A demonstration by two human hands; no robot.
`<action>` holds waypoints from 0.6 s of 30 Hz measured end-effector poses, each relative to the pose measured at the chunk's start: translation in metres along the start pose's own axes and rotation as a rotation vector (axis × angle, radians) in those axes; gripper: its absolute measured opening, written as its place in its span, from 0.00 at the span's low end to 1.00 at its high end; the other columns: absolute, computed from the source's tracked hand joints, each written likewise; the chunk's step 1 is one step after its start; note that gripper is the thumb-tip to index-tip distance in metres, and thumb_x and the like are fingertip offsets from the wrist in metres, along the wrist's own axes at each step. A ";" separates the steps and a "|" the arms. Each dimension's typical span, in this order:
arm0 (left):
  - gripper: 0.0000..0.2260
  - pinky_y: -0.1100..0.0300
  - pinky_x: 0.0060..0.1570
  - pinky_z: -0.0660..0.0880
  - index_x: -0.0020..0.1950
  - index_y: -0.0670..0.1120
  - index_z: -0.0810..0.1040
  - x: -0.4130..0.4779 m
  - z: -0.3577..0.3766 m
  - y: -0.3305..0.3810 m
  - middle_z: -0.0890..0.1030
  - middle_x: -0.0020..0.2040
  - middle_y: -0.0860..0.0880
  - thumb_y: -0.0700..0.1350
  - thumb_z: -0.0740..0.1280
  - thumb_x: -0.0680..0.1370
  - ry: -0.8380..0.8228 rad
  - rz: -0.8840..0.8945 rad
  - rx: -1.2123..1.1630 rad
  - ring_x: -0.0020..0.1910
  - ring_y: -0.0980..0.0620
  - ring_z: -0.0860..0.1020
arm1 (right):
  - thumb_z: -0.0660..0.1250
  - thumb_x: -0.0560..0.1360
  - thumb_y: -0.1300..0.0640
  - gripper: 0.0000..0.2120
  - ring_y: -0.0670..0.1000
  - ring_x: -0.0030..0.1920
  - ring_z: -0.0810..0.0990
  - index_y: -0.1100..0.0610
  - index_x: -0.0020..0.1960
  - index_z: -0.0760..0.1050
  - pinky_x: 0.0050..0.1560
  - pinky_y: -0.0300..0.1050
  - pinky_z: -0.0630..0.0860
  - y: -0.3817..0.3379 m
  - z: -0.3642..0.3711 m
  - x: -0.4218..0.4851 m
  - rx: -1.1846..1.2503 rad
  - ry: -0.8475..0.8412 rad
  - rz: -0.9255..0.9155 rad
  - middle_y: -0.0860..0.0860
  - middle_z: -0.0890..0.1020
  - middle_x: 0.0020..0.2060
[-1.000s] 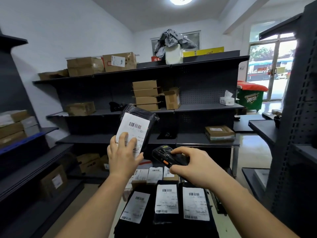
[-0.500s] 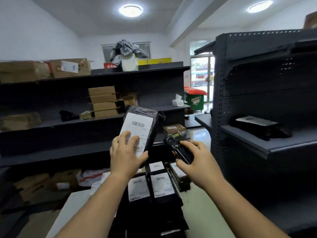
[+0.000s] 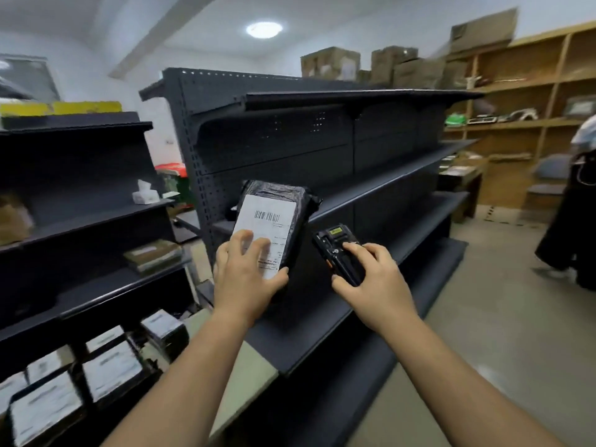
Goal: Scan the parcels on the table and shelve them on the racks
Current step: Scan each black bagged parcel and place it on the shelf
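The left grip [image 3: 245, 279] holds a black parcel [image 3: 292, 201] upright by its lower end, fingers spread over the white label [image 3: 269, 221] and thumb curled round the right edge. The barcode at the top of the label faces the camera. The right grip [image 3: 377, 282] is wrapped round a black scanner [image 3: 337, 250], forefinger laid along its top; its small lit screen points up and away, just beside the parcel and not touching it.

Both are raised in front of a dark metal rack [image 3: 322, 140] with a pegboard back and several long shelves. Cartons [image 3: 371, 66] stand on top of it.

Below the left forearm lies the worktop [image 3: 251, 366], its bare corner close against the rack's lower shelf. More black parcels [image 3: 109, 372] lie on it in rows, labels up, the print blurred.

A second rack [image 3: 80, 221] on the left carries a flat box [image 3: 153, 254] on one shelf and a tissue box [image 3: 145, 195] on the shelf above. Wooden shelving [image 3: 532, 101] on the far right holds assorted goods too blurred to name. A person in dark clothes [image 3: 577, 221] stands at the right edge.
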State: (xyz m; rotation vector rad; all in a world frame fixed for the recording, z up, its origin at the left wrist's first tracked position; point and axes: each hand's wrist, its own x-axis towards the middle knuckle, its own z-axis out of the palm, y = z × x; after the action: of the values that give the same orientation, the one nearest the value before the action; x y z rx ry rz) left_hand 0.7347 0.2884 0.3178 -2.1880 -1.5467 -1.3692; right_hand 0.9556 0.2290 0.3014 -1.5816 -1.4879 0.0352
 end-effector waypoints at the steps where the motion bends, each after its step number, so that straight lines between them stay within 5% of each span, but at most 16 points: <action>1: 0.24 0.45 0.62 0.69 0.57 0.52 0.78 0.004 0.016 0.017 0.69 0.65 0.50 0.60 0.70 0.64 -0.014 0.008 -0.020 0.63 0.42 0.68 | 0.72 0.68 0.42 0.30 0.52 0.65 0.72 0.43 0.69 0.72 0.63 0.50 0.73 0.017 -0.012 0.006 -0.007 0.015 0.018 0.48 0.70 0.65; 10: 0.23 0.44 0.62 0.69 0.57 0.53 0.77 0.051 0.148 0.125 0.69 0.65 0.52 0.57 0.76 0.65 -0.071 0.030 -0.096 0.64 0.44 0.68 | 0.71 0.67 0.41 0.30 0.51 0.63 0.73 0.42 0.69 0.72 0.61 0.49 0.74 0.151 -0.073 0.083 -0.046 0.060 0.069 0.47 0.71 0.64; 18: 0.22 0.47 0.64 0.68 0.59 0.54 0.78 0.120 0.227 0.135 0.68 0.65 0.55 0.56 0.77 0.67 -0.028 -0.065 -0.092 0.64 0.47 0.66 | 0.71 0.68 0.41 0.29 0.50 0.62 0.74 0.41 0.68 0.72 0.59 0.49 0.75 0.218 -0.048 0.184 0.021 0.002 0.037 0.45 0.71 0.62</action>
State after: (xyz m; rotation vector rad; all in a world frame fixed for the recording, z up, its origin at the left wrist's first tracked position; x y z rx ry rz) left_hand 0.9853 0.4356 0.3235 -2.2368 -1.6087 -1.4632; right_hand 1.2001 0.3845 0.2944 -1.5922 -1.4521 0.0695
